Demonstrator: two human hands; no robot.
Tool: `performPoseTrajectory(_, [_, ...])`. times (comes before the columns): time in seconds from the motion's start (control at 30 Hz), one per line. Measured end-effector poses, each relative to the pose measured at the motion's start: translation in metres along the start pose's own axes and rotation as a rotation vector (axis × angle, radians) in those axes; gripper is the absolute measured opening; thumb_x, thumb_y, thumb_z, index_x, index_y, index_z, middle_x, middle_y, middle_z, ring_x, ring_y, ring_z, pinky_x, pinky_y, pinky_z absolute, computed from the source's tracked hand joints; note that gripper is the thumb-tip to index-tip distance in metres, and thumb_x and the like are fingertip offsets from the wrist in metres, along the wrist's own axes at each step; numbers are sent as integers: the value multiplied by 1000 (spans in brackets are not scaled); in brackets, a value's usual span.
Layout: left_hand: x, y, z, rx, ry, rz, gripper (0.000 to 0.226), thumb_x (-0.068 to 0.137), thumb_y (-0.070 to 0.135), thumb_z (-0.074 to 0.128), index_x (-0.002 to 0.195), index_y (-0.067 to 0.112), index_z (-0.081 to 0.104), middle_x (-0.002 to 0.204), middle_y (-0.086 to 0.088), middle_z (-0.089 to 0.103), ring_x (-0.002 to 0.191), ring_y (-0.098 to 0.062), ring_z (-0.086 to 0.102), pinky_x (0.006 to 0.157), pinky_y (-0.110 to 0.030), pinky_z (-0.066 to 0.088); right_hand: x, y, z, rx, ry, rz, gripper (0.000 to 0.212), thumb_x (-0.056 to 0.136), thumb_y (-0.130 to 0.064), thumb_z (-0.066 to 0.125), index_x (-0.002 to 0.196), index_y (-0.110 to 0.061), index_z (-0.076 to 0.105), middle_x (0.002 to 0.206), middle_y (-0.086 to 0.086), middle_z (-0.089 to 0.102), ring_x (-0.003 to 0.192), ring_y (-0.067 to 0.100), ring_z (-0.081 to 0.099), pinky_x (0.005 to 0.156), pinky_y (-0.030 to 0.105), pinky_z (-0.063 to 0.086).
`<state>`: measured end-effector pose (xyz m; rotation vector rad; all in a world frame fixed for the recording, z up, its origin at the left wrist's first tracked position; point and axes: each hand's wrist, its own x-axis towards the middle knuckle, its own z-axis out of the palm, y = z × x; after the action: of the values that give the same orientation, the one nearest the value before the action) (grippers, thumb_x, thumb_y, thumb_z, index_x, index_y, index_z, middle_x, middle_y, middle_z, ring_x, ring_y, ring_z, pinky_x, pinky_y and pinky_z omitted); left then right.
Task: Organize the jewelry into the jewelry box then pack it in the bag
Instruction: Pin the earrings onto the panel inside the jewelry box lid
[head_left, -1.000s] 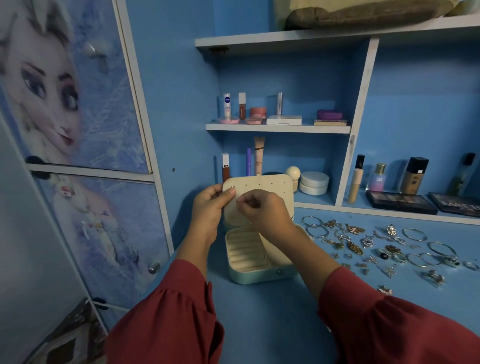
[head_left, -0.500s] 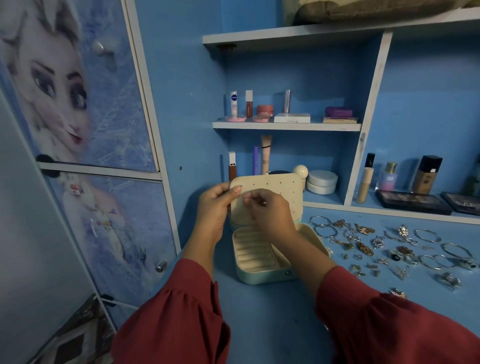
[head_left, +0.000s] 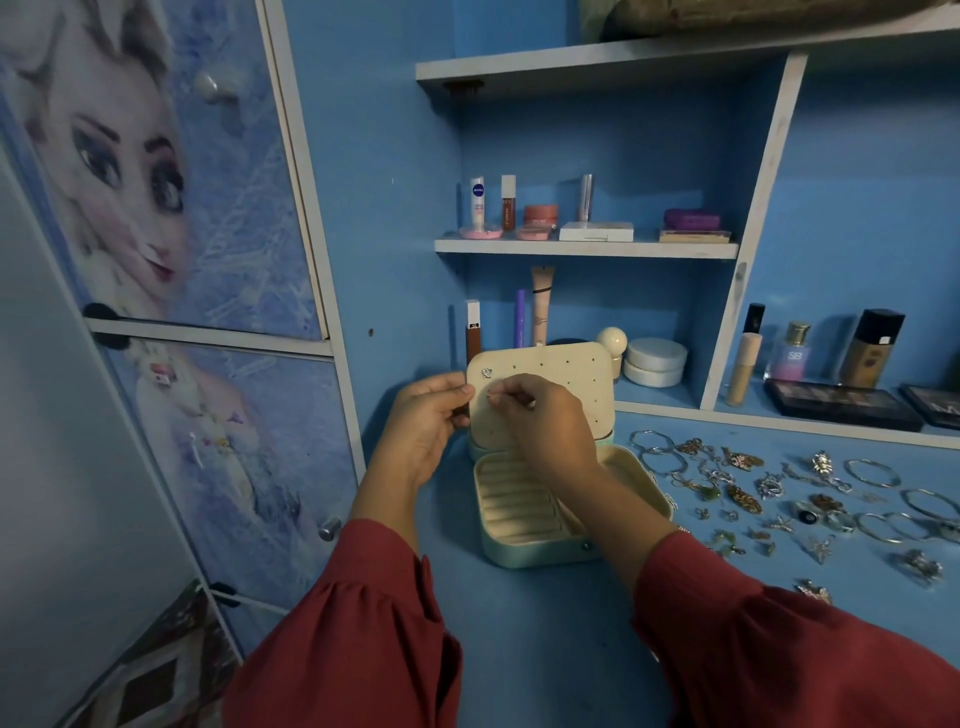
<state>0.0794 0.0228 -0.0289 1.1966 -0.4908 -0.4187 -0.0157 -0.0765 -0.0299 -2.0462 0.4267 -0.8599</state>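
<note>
A cream and mint jewelry box (head_left: 524, 551) stands open on the blue table, its perforated earring panel (head_left: 561, 379) raised upright. One small silver earring (head_left: 487, 372) sits in the panel's top-left hole. My left hand (head_left: 423, 423) grips the panel's left edge. My right hand (head_left: 540, 421) pinches a small earring at a hole just below the mounted one. Loose silver and gold jewelry (head_left: 779, 488) lies spread on the table to the right of the box. No bag is in view.
Cosmetics fill the shelves behind: tubes and pots (head_left: 540, 218) on the upper shelf, bottles (head_left: 872, 348) and palettes (head_left: 841, 410) at right. A cupboard with printed doors (head_left: 208, 260) stands at left. Bare blue table (head_left: 550, 623) lies in front of the box.
An earring now shows in the panel's top-left hole. My right hand has shifted slightly lower on the panel with another small piece. The camera moved a little.
</note>
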Motion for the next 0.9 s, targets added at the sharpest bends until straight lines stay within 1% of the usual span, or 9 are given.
performPoseTrajectory(0.13, [-1, 0, -1, 10, -9, -1, 27, 90, -5, 53, 115, -10, 61, 84, -12, 68, 65, -13, 59, 53, -17, 45, 0, -1, 1, 17, -4, -2, 10, 91, -23, 61, 94, -23, 71, 87, -10, 66, 86, 11, 61, 77, 28, 47])
performPoseTrajectory(0.27, [0, 0, -1, 0, 3, -8, 31, 89, -5, 54, 119, -11, 58, 90, -16, 66, 69, -16, 58, 53, -17, 46, 0, -3, -1, 25, -9, 10, 11, 91, -25, 61, 94, -25, 72, 87, -11, 67, 86, 11, 61, 78, 28, 47])
performPoseTrajectory(0.4, [-1, 1, -1, 13, 1, -6, 30, 89, -5, 53, 118, -11, 59, 94, -17, 67, 74, -18, 60, 60, -21, 47, -1, -3, -1, -40, 14, 13, 12, 92, -30, 59, 94, -25, 69, 84, -13, 62, 82, 8, 58, 74, 27, 46])
performPoseTrajectory(0.53, [-1, 1, -1, 16, -1, -5, 28, 89, -5, 54, 116, -9, 61, 94, -16, 68, 76, -19, 61, 65, -23, 48, -1, -4, 0, -66, 7, 6, 15, 94, -30, 56, 96, -23, 68, 84, -11, 62, 84, 11, 59, 76, 31, 48])
performPoseTrajectory(0.63, [-2, 1, -1, 13, -2, -4, 27, 89, -5, 53, 115, -9, 61, 93, -16, 68, 76, -19, 60, 66, -25, 47, -2, -4, 0, -75, 5, -15, 15, 95, -30, 55, 96, -23, 68, 84, -11, 62, 82, 10, 58, 74, 29, 47])
performPoseTrajectory(0.7, [-2, 1, -1, 7, 0, -5, 28, 89, -5, 53, 116, -10, 61, 93, -17, 67, 75, -19, 60, 65, -24, 47, -2, -3, 0, -72, 5, -17, 14, 95, -30, 55, 96, -24, 67, 84, -12, 62, 82, 9, 58, 74, 29, 47])
performPoseTrajectory(0.8, [-3, 2, -1, -3, -1, -8, 28, 89, -6, 53, 116, -10, 60, 91, -16, 68, 70, -16, 60, 56, -19, 47, -2, -1, -2, -64, 2, -11, 11, 94, -30, 56, 92, -28, 66, 80, -17, 59, 80, 6, 56, 72, 26, 44])
performPoseTrajectory(0.9, [-3, 2, 0, -15, 5, -8, 28, 89, -6, 53, 116, -11, 60, 90, -16, 68, 69, -16, 60, 53, -17, 47, -3, 1, -3, -59, 4, -10, 11, 94, -30, 57, 93, -26, 68, 82, -15, 61, 82, 7, 57, 73, 28, 46])
